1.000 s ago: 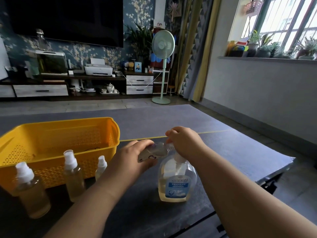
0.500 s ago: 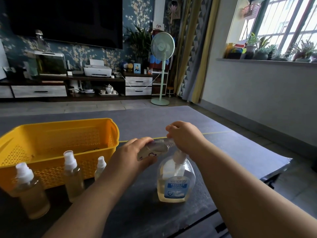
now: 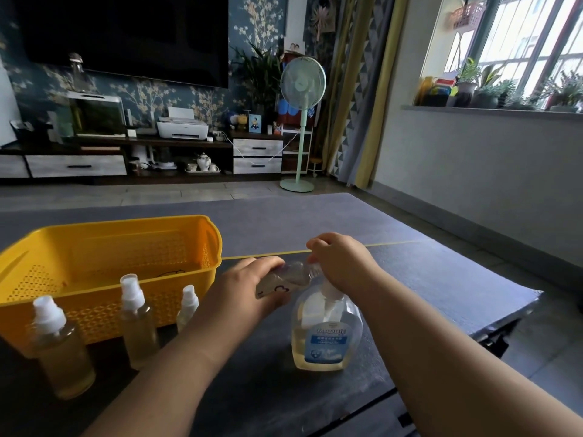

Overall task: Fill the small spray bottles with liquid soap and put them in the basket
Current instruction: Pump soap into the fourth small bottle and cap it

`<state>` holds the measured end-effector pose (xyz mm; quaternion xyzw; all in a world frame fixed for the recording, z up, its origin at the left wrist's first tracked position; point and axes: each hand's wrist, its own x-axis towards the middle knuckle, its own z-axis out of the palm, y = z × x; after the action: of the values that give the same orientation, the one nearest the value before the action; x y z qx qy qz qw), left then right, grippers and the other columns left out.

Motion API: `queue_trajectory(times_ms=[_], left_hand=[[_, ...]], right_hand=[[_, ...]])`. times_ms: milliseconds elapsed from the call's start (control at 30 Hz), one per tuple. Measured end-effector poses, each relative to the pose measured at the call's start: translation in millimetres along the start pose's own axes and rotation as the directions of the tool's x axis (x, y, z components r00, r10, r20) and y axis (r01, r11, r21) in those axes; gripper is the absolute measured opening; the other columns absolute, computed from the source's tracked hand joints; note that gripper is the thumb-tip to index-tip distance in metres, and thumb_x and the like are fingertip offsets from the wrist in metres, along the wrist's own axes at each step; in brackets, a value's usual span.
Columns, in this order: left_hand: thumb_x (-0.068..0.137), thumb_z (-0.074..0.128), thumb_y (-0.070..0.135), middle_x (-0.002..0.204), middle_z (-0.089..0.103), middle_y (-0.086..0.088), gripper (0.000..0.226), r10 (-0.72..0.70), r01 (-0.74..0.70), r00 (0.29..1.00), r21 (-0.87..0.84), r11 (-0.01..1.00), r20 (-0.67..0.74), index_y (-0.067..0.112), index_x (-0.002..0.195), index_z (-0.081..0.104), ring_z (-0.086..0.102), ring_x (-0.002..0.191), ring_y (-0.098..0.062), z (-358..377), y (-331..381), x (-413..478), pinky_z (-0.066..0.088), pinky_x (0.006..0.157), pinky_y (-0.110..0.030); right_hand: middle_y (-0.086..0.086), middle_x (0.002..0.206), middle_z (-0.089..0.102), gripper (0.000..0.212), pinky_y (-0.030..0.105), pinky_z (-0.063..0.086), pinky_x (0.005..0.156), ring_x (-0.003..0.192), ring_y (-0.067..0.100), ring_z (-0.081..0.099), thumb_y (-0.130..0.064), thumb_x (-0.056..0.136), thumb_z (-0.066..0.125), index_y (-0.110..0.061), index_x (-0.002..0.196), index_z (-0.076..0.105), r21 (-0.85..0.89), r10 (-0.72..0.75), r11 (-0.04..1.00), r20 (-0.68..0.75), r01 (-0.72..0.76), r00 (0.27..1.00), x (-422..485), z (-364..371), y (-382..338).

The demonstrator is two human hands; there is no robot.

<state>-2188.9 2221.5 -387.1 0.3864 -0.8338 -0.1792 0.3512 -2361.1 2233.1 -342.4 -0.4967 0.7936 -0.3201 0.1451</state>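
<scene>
The left hand (image 3: 243, 288) grips a small clear bottle (image 3: 284, 279), tipped on its side with its mouth at the pump of the soap dispenser (image 3: 326, 339). The right hand (image 3: 342, 263) curls over that pump (the spout itself is hidden). Three capped spray bottles (image 3: 137, 320) stand on the table (image 3: 268, 389), just in front of the yellow basket (image 3: 94, 234).

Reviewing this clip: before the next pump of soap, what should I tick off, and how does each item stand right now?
1. Left hand has a grip on the small bottle, held tilted: ok.
2. Bottle mouth under the pump spout: cannot tell, right hand covers it.
3. Right hand over the pump head: ok.
4. Soap left in the pump bottle: ok.
5. Yellow basket has room: ok.
</scene>
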Motion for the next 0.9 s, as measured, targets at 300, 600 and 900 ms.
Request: queue_trajectory(times_ms=[300,600,900], left_hand=[[0.084,0.063,0.041,0.123,0.054,0.016,0.048,-0.006,0.005,1.0,-0.039,0.999,-0.021,0.039,0.128,0.047,0.046,0.096,0.001,-4,5,3,0.033,0.068,-0.003],[0.083,0.066,0.037,0.12,0.056,0.017,0.045,-0.003,0.003,1.0,-0.019,1.0,-0.007,0.04,0.125,0.05,0.046,0.093,0.003,-3,3,1,0.032,0.066,0.0],[0.084,0.065,0.036,0.123,0.055,0.015,0.043,0.005,-0.005,1.0,-0.009,1.0,0.003,0.038,0.125,0.051,0.043,0.092,0.005,0,2,0,0.031,0.063,0.002]], right_hand=[[0.017,0.101,0.071,0.028,0.041,0.052,0.077,0.098,0.039,0.062,-0.02,0.093,0.046,-0.002,0.098,0.067,0.038,-0.03,0.999,-0.042,0.032,0.999,5,-11,-10],[0.011,0.106,0.071,0.03,0.04,0.052,0.088,0.1,0.031,0.063,-0.022,0.096,0.043,-0.009,0.106,0.068,0.002,-0.049,0.999,-0.028,0.049,0.998,-1,-4,-2],[0.01,0.102,0.072,0.029,0.039,0.05,0.084,0.097,0.031,0.061,-0.024,0.095,0.044,-0.008,0.103,0.067,0.003,-0.012,1.0,-0.018,0.012,1.0,-2,-1,1]])
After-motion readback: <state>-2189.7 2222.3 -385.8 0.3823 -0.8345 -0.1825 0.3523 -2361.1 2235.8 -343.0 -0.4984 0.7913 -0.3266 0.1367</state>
